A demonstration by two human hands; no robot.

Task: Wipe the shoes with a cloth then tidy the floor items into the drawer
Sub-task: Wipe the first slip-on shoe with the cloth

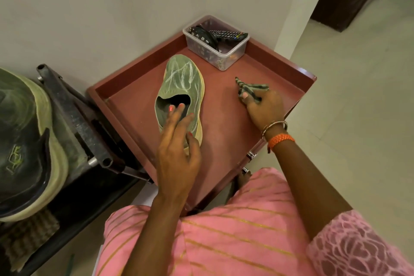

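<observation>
A green knit shoe (182,80) lies inside the open reddish drawer (224,123), toe pointing away from me. My left hand (178,141) rests over its heel with fingers straight, the fingertips at the shoe's opening. My right hand (264,107) grips a small striped cloth (251,88) and holds it down on the drawer floor to the right of the shoe. A second, larger green shoe (24,141) sits at the far left on a dark rack.
A clear plastic box (233,54) holding a remote and small items stands in the drawer's far corner. A dark metal rack (76,123) is beside the drawer on the left. The wall is behind and tiled floor (358,107) lies to the right.
</observation>
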